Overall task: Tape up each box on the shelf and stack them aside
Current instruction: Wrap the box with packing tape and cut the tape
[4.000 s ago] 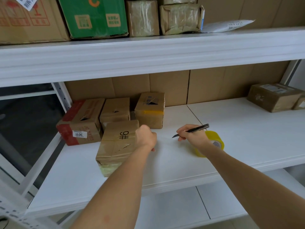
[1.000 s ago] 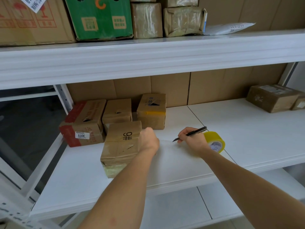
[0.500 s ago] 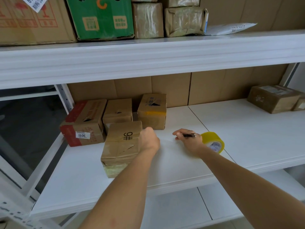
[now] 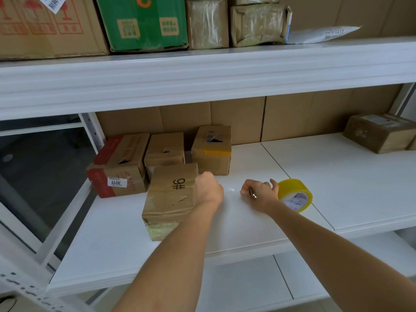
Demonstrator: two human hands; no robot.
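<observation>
A taped brown box marked "9#" [image 4: 171,197] sits near the front of the white middle shelf [image 4: 351,190]. My left hand [image 4: 208,188] is a closed fist pressed against that box's upper right edge; its fingers are hidden. My right hand [image 4: 258,194] rests on the shelf, closed on a dark pen [image 4: 253,195], of which only a short end shows. A yellow tape roll [image 4: 295,195] stands just right of that hand, touching the thumb. Behind stand three more boxes: a red-edged one [image 4: 117,167], a plain one [image 4: 165,150] and one with a yellow band [image 4: 211,149].
Another taped box [image 4: 378,131] sits at the far right of the shelf. The upper shelf's thick white lip [image 4: 202,73] overhangs, carrying a green carton [image 4: 141,21] and wrapped parcels. A steel upright [image 4: 90,129] bounds the left. A lower shelf lies beneath.
My right hand has sunk onto the shelf and the pen, which stuck up to the right, now lies tucked into the hand. The left fist and boxes have stayed put.
</observation>
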